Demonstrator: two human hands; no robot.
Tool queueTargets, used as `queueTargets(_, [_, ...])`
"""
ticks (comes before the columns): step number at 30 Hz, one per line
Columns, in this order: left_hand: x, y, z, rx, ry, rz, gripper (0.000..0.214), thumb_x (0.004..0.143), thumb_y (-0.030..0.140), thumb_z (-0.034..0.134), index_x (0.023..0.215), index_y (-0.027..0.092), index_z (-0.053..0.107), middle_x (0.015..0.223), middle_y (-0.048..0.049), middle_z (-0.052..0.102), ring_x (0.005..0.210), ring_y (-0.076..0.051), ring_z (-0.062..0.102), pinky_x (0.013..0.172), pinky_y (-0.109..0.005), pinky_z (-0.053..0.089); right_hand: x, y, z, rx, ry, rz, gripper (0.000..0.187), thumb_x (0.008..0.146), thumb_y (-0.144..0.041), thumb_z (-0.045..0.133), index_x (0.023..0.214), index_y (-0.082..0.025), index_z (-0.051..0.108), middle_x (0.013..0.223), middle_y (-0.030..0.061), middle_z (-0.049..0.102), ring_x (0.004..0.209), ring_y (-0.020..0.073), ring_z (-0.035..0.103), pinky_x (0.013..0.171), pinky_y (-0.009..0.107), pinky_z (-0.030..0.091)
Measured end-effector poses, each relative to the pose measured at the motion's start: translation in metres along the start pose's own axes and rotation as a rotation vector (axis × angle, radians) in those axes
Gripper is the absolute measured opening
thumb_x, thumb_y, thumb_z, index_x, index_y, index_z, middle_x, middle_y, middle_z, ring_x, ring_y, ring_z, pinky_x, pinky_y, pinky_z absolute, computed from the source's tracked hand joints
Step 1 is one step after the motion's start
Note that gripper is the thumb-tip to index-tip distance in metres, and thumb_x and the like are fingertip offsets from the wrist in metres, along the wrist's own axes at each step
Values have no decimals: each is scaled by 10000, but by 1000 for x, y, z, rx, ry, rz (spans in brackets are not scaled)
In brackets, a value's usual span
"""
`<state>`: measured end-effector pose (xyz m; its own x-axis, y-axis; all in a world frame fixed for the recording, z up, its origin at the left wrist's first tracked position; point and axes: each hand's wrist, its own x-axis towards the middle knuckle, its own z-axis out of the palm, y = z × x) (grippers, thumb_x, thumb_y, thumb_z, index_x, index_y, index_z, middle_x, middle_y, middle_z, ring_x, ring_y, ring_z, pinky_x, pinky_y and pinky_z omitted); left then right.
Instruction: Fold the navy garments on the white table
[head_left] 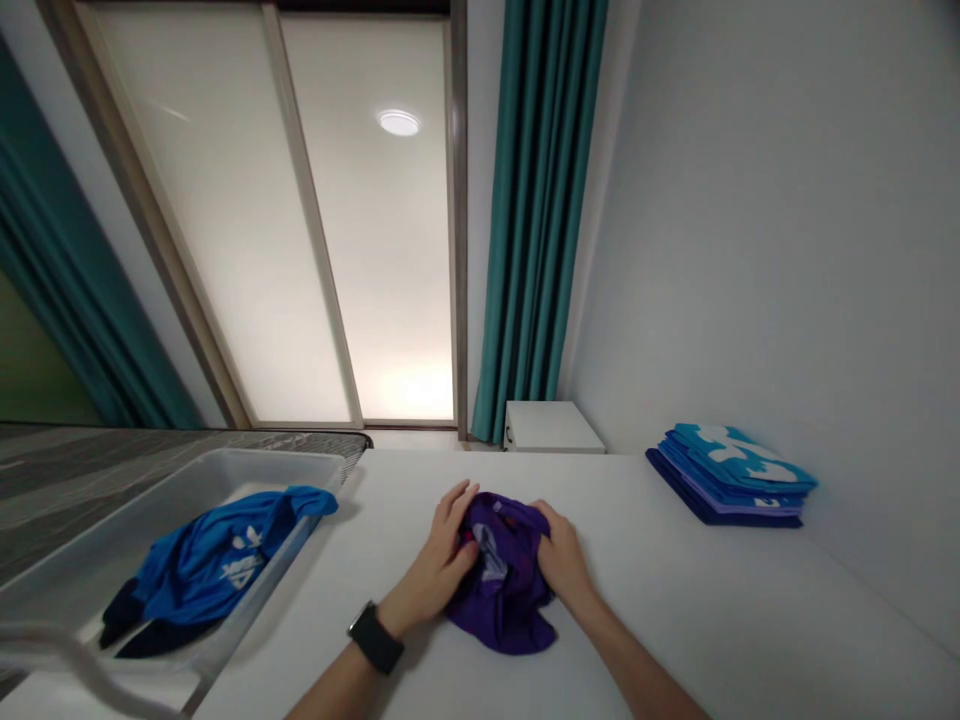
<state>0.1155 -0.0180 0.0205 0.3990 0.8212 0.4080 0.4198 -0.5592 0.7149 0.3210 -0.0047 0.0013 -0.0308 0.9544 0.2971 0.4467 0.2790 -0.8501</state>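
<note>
A crumpled purple garment (510,590) with a pale grey print lies bunched on the white table, between my two hands. My left hand (442,560), with a dark smartwatch (376,638) on its wrist, rests against the garment's left side. Its fingers are stretched out and the thumb stands apart, touching the cloth. On the other side, my right hand (561,555) grips the garment's upper right edge with its fingers curled into the fabric. Small red patches show in the folds by my left fingers; what they are I cannot make out.
At left stands a translucent plastic bin (300,460) with a blue garment (217,560) draped partly over its rim. Folded blue and purple clothes (731,480) are stacked at right by the wall. Beyond the white table (637,620) are a small white cabinet (551,425) and a teal curtain (536,220).
</note>
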Motion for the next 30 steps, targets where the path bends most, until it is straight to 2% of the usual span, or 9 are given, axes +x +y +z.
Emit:
queueTargets(3, [-4, 4, 8, 128, -180, 39, 998, 714, 354, 716, 1526, 245, 145, 1581, -113, 151, 1431, -349, 196, 1173, -505, 222, -2, -7, 0, 185, -104, -33, 287, 819, -215, 451, 1004, -197, 669, 930, 31, 711, 860, 201, 617, 811, 314, 484])
queueTargets(7, [0, 1, 13, 256, -138, -10, 583, 744, 183, 608, 1313, 261, 506, 1252, -100, 570, 1157, -321, 535, 978, -473, 440, -12, -21, 7, 177, -317, -157, 326, 821, -204, 499, 1111, -203, 648, 1073, 49, 687, 973, 208, 610, 948, 349, 448])
queueTargets(12, [5, -8, -14, 154, 85, -35, 429, 688, 22, 471, 1004, 280, 607, 1004, -24, 638, 959, -225, 616, 855, -370, 509, -12, -7, 4, 61, -209, -215, 277, 867, -252, 491, 1089, -195, 646, 1072, 84, 674, 1013, 222, 604, 945, 369, 455])
queueTargets(15, [7, -17, -55, 109, 376, -84, 296, 763, 88, 479, 984, 250, 593, 956, -21, 651, 933, -224, 623, 852, -381, 518, -9, 10, 4, -13, -188, -205, 262, 893, -294, 462, 1043, -204, 656, 993, 81, 679, 938, 215, 625, 892, 369, 483])
queueTargets(19, [3, -25, -141, 249, 677, -164, 292, 773, 165, 505, 1057, 179, 570, 1059, -71, 619, 1023, -249, 588, 929, -420, 477, -10, 20, 8, -100, -218, -234, 276, 922, -342, 428, 998, -221, 664, 986, 83, 676, 961, 220, 612, 904, 380, 474])
queueTargets(23, [-22, -28, -225, 650, 917, -287, 307, 836, 246, 473, 1121, 166, 555, 1135, -114, 569, 1079, -250, 563, 957, -416, 455, -14, 17, 13, -121, -256, -261, 283, 915, -364, 436, 997, -227, 669, 981, 86, 680, 966, 232, 611, 922, 404, 468])
queueTargets(25, [-40, -33, -249, 840, 712, -517, 332, 826, 303, 504, 1116, 157, 573, 1154, -147, 575, 1104, -302, 554, 944, -483, 447, -16, 15, 15, -124, -268, -274, 283, 915, -371, 440, 998, -227, 669, 989, 88, 679, 969, 236, 610, 925, 413, 466])
queueTargets(27, [-56, -40, -256, 951, 345, -733, 395, 775, 364, 580, 1125, 182, 602, 1195, -159, 592, 1160, -371, 520, 953, -593, 394, -16, 13, 16, -131, -274, -280, 281, 916, -376, 441, 991, -229, 668, 988, 88, 679, 965, 239, 610, 918, 417, 468])
queueTargets(30, [-66, -49, -242, 993, 60, -768, 466, 803, 390, 551, 1244, 241, 574, 1316, -135, 564, 1218, -379, 491, 985, -623, 339, -16, 12, 16, -138, -284, -276, 279, 921, -372, 436, 981, -227, 666, 978, 87, 676, 954, 237, 608, 907, 416, 470])
